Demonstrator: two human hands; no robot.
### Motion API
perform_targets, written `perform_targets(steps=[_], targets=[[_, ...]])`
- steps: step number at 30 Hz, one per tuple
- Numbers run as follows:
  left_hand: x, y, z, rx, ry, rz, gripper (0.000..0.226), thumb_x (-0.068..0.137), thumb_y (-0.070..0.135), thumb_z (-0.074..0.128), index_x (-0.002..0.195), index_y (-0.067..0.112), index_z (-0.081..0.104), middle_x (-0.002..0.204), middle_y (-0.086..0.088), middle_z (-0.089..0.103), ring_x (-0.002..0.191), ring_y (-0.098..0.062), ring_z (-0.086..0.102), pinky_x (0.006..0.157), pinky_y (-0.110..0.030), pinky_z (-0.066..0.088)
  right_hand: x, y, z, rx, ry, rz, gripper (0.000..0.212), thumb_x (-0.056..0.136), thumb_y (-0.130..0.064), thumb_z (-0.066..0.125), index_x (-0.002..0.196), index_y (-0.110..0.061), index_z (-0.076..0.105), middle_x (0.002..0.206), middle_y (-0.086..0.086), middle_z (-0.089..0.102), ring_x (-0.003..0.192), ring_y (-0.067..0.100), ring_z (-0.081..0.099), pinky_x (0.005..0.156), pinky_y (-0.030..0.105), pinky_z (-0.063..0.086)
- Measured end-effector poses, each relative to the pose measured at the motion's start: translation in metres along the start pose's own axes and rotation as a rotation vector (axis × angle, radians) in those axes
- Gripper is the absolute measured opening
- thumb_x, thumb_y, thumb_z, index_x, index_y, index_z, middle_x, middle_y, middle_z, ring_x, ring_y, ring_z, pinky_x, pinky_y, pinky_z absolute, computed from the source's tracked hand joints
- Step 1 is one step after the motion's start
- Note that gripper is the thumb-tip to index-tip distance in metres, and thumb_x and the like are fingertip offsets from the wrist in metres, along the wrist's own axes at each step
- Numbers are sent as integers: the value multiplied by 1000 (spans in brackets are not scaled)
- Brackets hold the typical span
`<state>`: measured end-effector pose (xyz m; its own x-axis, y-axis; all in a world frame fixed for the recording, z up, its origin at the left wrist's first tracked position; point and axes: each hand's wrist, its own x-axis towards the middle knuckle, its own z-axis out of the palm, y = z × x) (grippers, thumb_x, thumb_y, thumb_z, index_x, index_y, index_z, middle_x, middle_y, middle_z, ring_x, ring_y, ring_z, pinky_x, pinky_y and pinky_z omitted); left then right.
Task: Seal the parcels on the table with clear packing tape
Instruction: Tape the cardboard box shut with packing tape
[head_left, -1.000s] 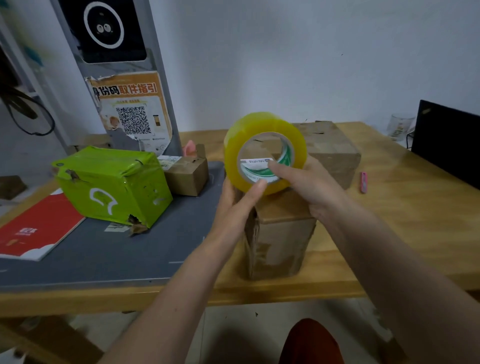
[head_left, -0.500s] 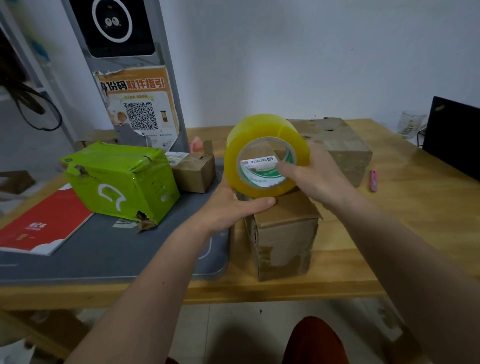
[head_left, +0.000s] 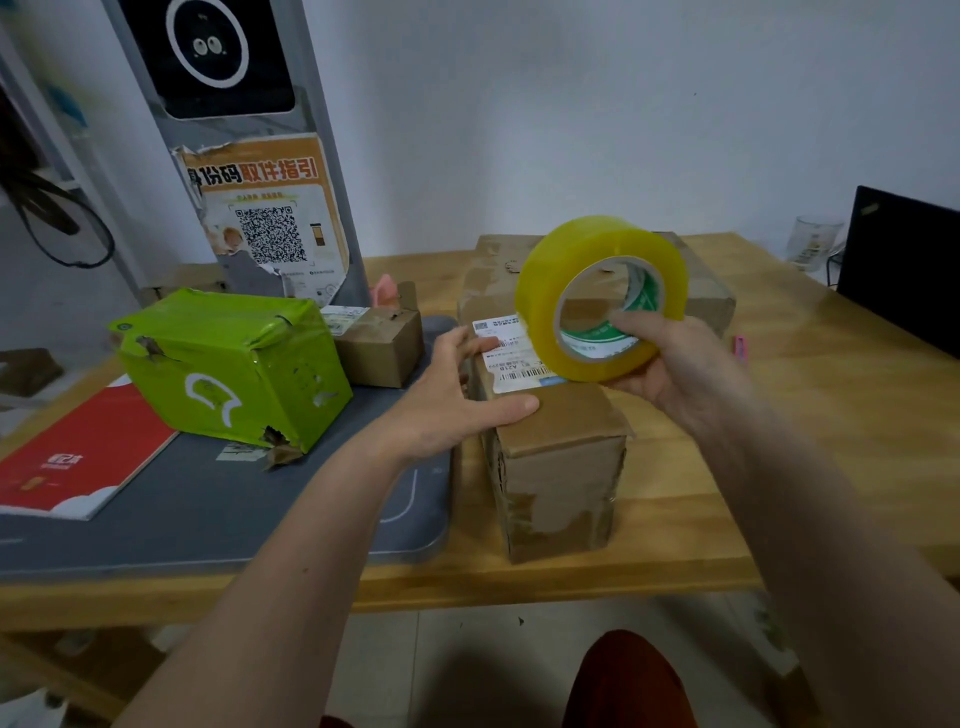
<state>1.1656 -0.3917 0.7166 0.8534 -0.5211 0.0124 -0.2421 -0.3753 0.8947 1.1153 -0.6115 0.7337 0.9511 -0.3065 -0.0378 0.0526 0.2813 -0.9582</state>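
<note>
Hands first: left hand (head_left: 457, 400) is laid on the near cardboard parcel (head_left: 558, 467), thumb across its top, fingers spread on the far-left edge. Right hand (head_left: 675, 364) is clamped on the yellowish tape roll (head_left: 597, 296), held above the parcel, fingers through the core. Wooden bench (head_left: 779, 441) is cut off at rt. Larger box (head_left: 706, 291) behind is mostly hidden by the roll. Label (head_left: 511, 358) text can't be read.
</note>
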Motion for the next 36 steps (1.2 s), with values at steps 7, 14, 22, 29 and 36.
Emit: perform_targets(steps=[7,14,22,29,36], targets=[[4,41,30,418,202,71,96,57,67,84,132,22,44,126,9,57,120,-14,54,104,-40,46,-6,17,14,20,64,-23,24,85,-3,68,108,-8,67,102,11,74,96,26,71,83,42,58],[8,34,36,277,113,71,111,63,60,85,151,26,27,142,11,50,132,-13,46,110,-38,42,-4,0,2,-143,72,-73,16,93,-11,62,108,-14,62,104,10,71,91,26,71,71,43,60],[7,39,38,302,83,12,130,66,63,79,160,18,0,159,18,29,147,-9,22,117,-30,24,-5,11,-25,198,3,109,21,97,-11,52,118,-12,55,111,13,69,85,28,73,63,47,61],[4,39,36,328,81,2,120,68,64,77,159,21,13,163,18,15,148,-10,17,118,-32,21,-7,38,-35,333,19,158,27,98,-11,48,124,-14,54,103,10,73,82,24,74,56,38,59],[4,36,39,303,84,-20,121,65,64,77,159,22,13,164,13,13,149,-14,13,120,-37,18,-14,69,-37,424,19,233,47,93,-10,52,139,-8,48,122,16,67,91,25,73,61,32,59]])
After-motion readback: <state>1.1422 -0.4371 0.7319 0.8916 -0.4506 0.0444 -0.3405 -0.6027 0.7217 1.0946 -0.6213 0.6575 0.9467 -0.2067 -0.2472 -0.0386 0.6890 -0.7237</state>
